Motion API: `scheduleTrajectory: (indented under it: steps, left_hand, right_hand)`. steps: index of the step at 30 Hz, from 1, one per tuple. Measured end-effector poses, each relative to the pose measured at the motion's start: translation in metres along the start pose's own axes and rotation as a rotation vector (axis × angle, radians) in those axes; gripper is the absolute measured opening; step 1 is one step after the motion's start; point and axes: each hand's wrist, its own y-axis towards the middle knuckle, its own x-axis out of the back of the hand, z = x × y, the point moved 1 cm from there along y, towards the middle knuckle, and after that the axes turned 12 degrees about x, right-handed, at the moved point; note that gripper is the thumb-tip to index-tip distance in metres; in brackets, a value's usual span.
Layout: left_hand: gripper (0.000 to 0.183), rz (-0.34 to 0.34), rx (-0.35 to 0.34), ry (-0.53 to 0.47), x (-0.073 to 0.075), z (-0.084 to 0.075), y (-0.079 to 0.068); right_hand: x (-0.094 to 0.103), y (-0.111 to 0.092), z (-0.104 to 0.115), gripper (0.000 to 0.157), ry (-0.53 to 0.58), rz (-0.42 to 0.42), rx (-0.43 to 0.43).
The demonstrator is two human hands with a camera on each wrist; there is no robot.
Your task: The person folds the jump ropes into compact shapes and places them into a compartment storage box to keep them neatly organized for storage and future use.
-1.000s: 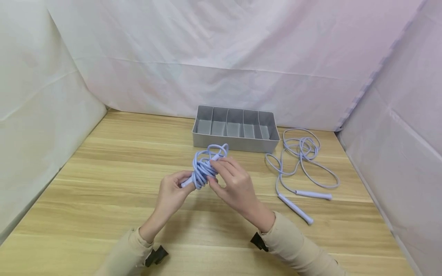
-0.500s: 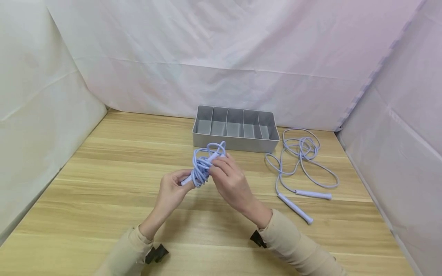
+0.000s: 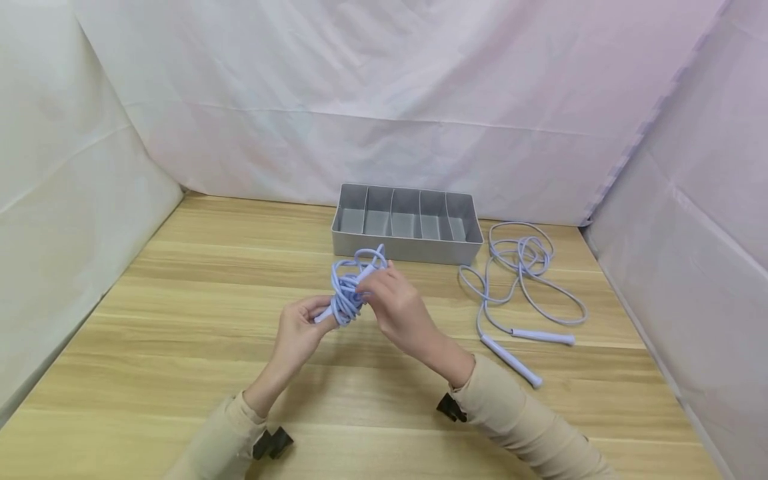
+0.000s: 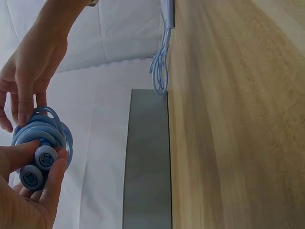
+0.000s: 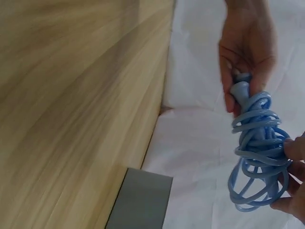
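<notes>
A light blue jump rope [image 3: 345, 298], wound into a bundle round its own handles, is held up above the table. My left hand [image 3: 298, 333] grips the handles at the bundle's lower left end. In the left wrist view, two round handle ends [image 4: 46, 158] stick out side by side between thumb and fingers. My right hand [image 3: 402, 313] pinches the coils at the other end, its fingertips partly hidden behind the hand in the head view. Loose loops stand out past those fingers, and the right wrist view shows the windings [image 5: 259, 138] crossing unevenly.
Behind the hands stands a grey box [image 3: 408, 249] with several compartments. To its right, a second light blue jump rope [image 3: 528, 270] lies loosely tangled on the wooden table [image 3: 210, 293], both handles [image 3: 511, 361] toward the front. White cloth [image 3: 384, 153] hangs round the sides and back.
My right hand has shifted slightly left along the bundle, its fingers now curled further over the coils. The loops at the upper end have moved a little left. My left hand keeps its grip.
</notes>
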Motion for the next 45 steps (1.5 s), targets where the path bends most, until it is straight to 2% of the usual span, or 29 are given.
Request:
scheduleTrajectory:
  steps: [6, 9, 14, 18, 22, 26, 28, 30, 33, 37, 41, 45]
  left_hand:
    - [0.02, -0.022, 0.014, 0.012, 0.0, -0.004, -0.001]
    - [0.021, -0.029, 0.01, 0.011, -0.001, -0.006, -0.002]
    - [0.022, -0.038, 0.014, 0.003, -0.004, -0.009, 0.0]
    - [0.022, -0.054, 0.014, -0.036, -0.008, -0.008, 0.001]
    - [0.022, -0.063, -0.006, -0.08, -0.012, -0.007, 0.003]
    - [0.02, -0.098, -0.056, -0.063, -0.015, -0.007, 0.002]
    - [0.02, -0.115, -0.081, -0.05, -0.015, -0.006, 0.001]
    - [0.019, -0.122, -0.094, -0.046, -0.016, -0.006, 0.002]
    - [0.019, -0.117, -0.077, -0.056, -0.016, -0.004, 0.004]
    - [0.022, -0.085, 0.029, -0.131, -0.018, -0.002, 0.009]
    - [0.029, -0.068, 0.153, -0.268, -0.02, 0.002, 0.016]
    - [0.034, -0.072, 0.211, -0.373, -0.02, 0.004, 0.02]
  right_hand:
    - [0.002, 0.003, 0.001, 0.016, -0.325, 0.121, 0.233]
    - [0.003, 0.004, 0.0, 0.019, -0.414, 0.162, 0.296]
    - [0.005, 0.003, -0.003, 0.022, -0.421, 0.195, 0.305]
    - [0.004, 0.003, -0.006, 0.016, -0.403, 0.13, 0.336]
    - [0.001, 0.001, -0.008, 0.01, -0.467, 0.05, 0.381]
    - [-0.002, 0.001, -0.008, 0.014, -0.61, 0.059, 0.385]
    - [-0.003, 0.001, -0.007, 0.015, -0.64, 0.058, 0.383]
    - [-0.004, 0.0, -0.008, 0.014, -0.631, 0.039, 0.38]
    - [-0.007, 0.0, -0.009, 0.011, -0.553, 0.003, 0.354]
    - [-0.013, -0.002, -0.01, 0.009, -0.428, -0.029, 0.285]
    - [-0.018, -0.004, -0.009, 0.011, -0.286, -0.044, 0.221]
    - [-0.021, -0.005, -0.007, 0.014, -0.21, -0.049, 0.2]
